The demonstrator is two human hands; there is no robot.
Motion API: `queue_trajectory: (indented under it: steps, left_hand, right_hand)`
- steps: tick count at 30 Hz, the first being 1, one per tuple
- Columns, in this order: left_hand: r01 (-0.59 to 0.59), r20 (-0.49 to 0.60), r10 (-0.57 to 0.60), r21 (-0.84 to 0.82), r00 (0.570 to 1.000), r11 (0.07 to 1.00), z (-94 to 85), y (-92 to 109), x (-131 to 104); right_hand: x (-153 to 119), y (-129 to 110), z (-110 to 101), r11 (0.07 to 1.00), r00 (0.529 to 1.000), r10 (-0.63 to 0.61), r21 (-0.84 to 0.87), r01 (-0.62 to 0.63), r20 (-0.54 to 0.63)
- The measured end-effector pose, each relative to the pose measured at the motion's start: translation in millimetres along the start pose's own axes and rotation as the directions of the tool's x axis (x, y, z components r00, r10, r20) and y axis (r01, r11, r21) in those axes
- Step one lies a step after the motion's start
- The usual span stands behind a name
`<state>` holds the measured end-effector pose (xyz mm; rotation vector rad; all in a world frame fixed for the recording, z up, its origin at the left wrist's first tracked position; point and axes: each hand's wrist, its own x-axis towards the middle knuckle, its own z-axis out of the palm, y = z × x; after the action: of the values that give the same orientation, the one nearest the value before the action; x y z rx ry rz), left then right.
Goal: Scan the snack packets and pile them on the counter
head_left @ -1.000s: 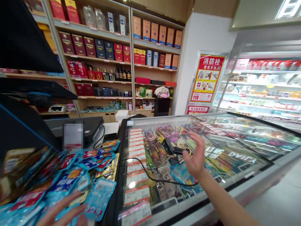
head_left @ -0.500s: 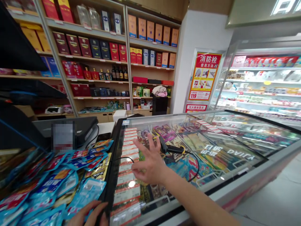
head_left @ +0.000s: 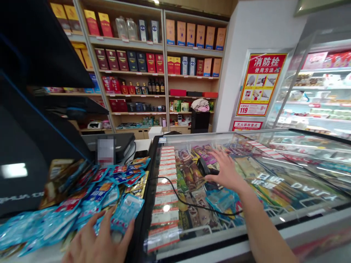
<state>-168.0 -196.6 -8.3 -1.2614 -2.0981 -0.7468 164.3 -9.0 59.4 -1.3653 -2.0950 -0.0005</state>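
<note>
My left hand reaches in at the bottom, fingers spread over the pile of blue snack packets. Its thumb and fingers straddle the lower end of one light-blue packet at the pile's right side; whether they touch it I cannot tell. Over the freezer's glass top, my right hand has its fingers stretched out. Below its palm and thumb is the handle of a black barcode scanner, partly hidden by the hand. A black cable curves across the glass.
Under the glass lid of the chest freezer lie many packaged ices, with price labels along its left side. A dark checkout screen overhangs the left. Behind stand shelves of boxed bottles. A dark phone-like slab lies beyond the packets.
The view has swung left. My right hand has moved from the scanner's left side to over its handle. My left hand has come from the freezer's edge onto the packets, fingers spread.
</note>
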Motion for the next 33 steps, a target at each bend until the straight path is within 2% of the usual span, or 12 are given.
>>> queue_trajectory:
  steps: [3, 5, 9, 12, 15, 17, 20, 23, 25, 26, 28, 33]
  left_hand:
    - [-0.031, 0.107, 0.017, 0.124, 0.994, 0.992, -4.5, -3.5, 9.4]
    - [-0.054, 0.135, 0.034, 0.153, 0.990, 0.987, -4.0, -3.3, 12.0]
    - [-0.020, 0.157, -0.004, 0.149, 0.988, 0.989, -2.5, 0.7, 12.4]
    - [0.001, 0.176, -0.006, 0.028, 0.984, 1.000, -1.0, 0.8, 15.7]
    - [0.041, 0.220, 0.026, -0.294, 0.975, 0.955, 2.1, 1.0, 28.9]
    - [0.131, 0.254, 0.001, -0.501, 0.967, 0.856, 4.3, 6.7, 45.0]
    - [0.315, 0.313, -0.124, -0.690, 0.941, 0.652, 9.0, 29.4, 76.2]
    - [0.469, 0.419, -0.219, -0.828, 0.881, 0.307, 19.6, 63.7, 103.6]
    - [0.517, 0.490, -0.219, -0.852, 0.844, 0.084, 30.8, 85.8, 113.2]
    - [0.527, 0.511, -0.218, -0.850, 0.831, 0.015, 37.4, 94.9, 114.9]
    - [0.528, 0.522, -0.240, -0.848, 0.818, -0.042, 51.1, 107.5, 112.9]
    - [0.514, 0.488, -0.286, -0.858, 0.824, 0.016, 75.1, 111.8, 96.9]
  right_hand:
    - [-1.3, 34.8, 9.2, 0.989, 0.970, 0.134, -0.085, -0.119, 0.201]
    - [-3.3, 45.3, 19.6, 0.990, 0.951, 0.124, -0.095, -0.101, 0.284]
    - [-3.2, 47.4, 34.3, 0.992, 0.942, 0.079, -0.117, -0.043, 0.327]
    - [0.2, 42.6, 39.0, 0.980, 0.943, 0.114, -0.193, -0.055, 0.313]
    - [4.2, 34.7, 40.8, 0.970, 0.940, 0.147, -0.230, -0.077, 0.306]
    - [7.0, 27.9, 38.9, 0.972, 0.949, 0.149, -0.215, -0.090, 0.277]
    - [11.3, 16.7, 28.4, 0.991, 0.982, 0.124, -0.071, -0.115, 0.145]
    - [12.5, 5.1, 11.6, 0.985, 1.000, -0.012, 0.170, 0.015, -0.018]
    - [9.4, -2.7, 2.7, 0.954, 0.989, -0.129, 0.266, 0.142, -0.066]
    - [6.8, -6.4, 0.3, 0.939, 0.983, -0.174, 0.290, 0.185, -0.065]
    - [0.0, -12.7, 0.9, 0.922, 0.973, -0.229, 0.311, 0.229, -0.037]
    - [-16.2, -19.8, 20.7, 0.940, 0.965, -0.250, 0.260, 0.223, 0.075]
